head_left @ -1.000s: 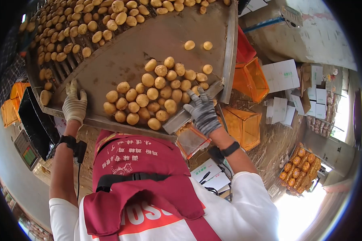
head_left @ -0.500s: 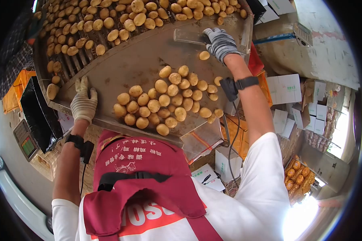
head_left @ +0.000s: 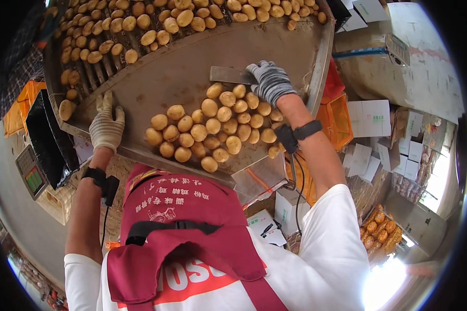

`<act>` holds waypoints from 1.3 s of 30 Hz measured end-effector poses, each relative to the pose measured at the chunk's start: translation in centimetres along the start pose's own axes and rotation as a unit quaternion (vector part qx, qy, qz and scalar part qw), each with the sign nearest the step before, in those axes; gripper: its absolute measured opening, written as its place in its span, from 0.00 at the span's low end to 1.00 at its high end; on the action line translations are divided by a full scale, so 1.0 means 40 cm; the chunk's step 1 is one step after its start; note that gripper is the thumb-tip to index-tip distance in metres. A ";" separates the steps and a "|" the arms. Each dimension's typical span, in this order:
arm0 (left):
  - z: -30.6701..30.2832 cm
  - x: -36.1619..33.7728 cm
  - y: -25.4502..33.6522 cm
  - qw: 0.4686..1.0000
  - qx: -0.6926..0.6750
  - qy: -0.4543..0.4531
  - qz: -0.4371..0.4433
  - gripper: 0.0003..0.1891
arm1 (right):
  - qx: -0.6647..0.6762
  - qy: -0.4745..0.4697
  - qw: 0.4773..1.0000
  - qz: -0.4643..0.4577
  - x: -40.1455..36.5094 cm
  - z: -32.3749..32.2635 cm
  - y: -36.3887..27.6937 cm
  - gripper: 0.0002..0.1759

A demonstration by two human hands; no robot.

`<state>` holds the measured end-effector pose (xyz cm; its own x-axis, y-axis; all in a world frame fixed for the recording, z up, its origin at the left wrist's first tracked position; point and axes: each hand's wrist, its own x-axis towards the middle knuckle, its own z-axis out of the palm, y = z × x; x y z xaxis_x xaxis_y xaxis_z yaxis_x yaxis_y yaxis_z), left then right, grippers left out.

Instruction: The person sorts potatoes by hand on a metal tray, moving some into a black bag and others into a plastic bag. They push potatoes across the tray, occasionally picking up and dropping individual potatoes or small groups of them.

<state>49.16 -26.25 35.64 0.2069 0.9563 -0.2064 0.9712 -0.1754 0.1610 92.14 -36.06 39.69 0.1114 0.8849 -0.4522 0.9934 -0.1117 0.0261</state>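
Observation:
My right hand (head_left: 271,83), in a grey striped knit glove, is closed around the end of a flat rectangular metal blade (head_left: 229,75). The blade lies just above the far edge of a pile of small potatoes (head_left: 209,108) on the metal tray (head_left: 187,59). Under and beside my right wrist, a few potatoes are partly hidden. My left hand (head_left: 107,127), in a pale glove, rests with fingers outstretched at the tray's left front edge, apart from the pile.
Many more potatoes (head_left: 184,18) lie on a slatted rack (head_left: 96,72) behind the tray. A clear plastic sheet or bag (head_left: 259,179) hangs at the tray's front edge. Orange crates (head_left: 334,122) and white boxes (head_left: 368,118) stand to the right. A person's checked sleeve (head_left: 23,78) shows at far left.
My right hand has moved left and toward me with the blade, drawing up to the pile. The loose potato near that hand has joined the pile. My left hand stays at the tray edge.

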 end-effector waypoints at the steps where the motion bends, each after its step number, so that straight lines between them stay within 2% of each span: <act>1: -0.005 0.000 0.009 1.000 0.002 -0.016 -0.018 0.33 | 0.003 0.022 1.000 -0.006 -0.022 0.021 -0.006 0.31; 2: -0.005 -0.001 0.013 1.000 0.001 -0.015 -0.014 0.33 | 0.006 0.046 0.999 -0.014 -0.040 0.033 -0.009 0.31; 4: -0.008 -0.004 0.013 1.000 -0.015 -0.007 -0.005 0.32 | 0.024 0.034 0.999 -0.009 -0.074 0.049 -0.010 0.31; 7: 0.000 -0.001 0.004 1.000 -0.014 -0.006 0.002 0.33 | 0.021 -0.029 0.999 0.000 -0.120 0.076 -0.017 0.31; 15: 0.009 0.000 -0.008 1.000 -0.007 0.003 0.018 0.33 | 0.061 -0.072 0.995 -0.016 -0.182 0.064 -0.046 0.31; 17: 0.004 -0.003 -0.005 1.000 -0.007 0.005 0.018 0.33 | 0.046 -0.001 0.999 0.010 -0.167 0.060 -0.037 0.31; 22: 0.003 -0.004 -0.002 1.000 -0.017 0.002 0.006 0.33 | 0.014 0.044 0.998 0.042 -0.090 0.037 -0.023 0.30; 24: 0.006 -0.004 0.000 1.000 -0.018 0.006 0.006 0.33 | 0.056 0.094 0.992 0.056 -0.063 0.020 -0.066 0.30; 26: 0.007 -0.004 -0.006 1.000 -0.017 0.010 0.010 0.32 | 0.129 0.185 0.974 -0.032 -0.049 -0.003 -0.171 0.26; 28: 0.011 -0.002 -0.007 0.999 -0.016 0.020 0.019 0.33 | 0.180 0.180 0.953 -0.166 -0.032 -0.011 -0.305 0.25; 29: 0.004 -0.001 -0.003 0.999 -0.015 0.020 0.021 0.33 | 0.228 0.203 0.930 -0.206 -0.020 0.034 -0.374 0.26; 31: -0.011 -0.007 0.011 1.000 -0.011 -0.013 -0.013 0.33 | 0.152 0.161 0.939 -0.265 -0.026 0.030 -0.505 0.27; 34: -0.005 -0.004 0.007 1.000 -0.013 -0.005 -0.008 0.33 | 0.130 0.191 0.928 -0.292 -0.035 0.117 -0.607 0.28; 37: -0.008 -0.008 0.009 1.000 -0.010 0.004 0.006 0.32 | 0.077 0.084 0.945 -0.307 -0.055 0.110 -0.599 0.31; 39: 0.010 -0.005 -0.011 1.000 0.002 0.009 0.021 0.32 | 0.090 0.078 0.955 -0.273 -0.093 0.110 -0.564 0.31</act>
<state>48.74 -26.44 35.23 0.2460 0.9520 -0.1820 0.9620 -0.2170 0.1655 69.18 -38.80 36.84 -0.4052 0.8884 -0.2157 0.8850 0.3220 -0.3362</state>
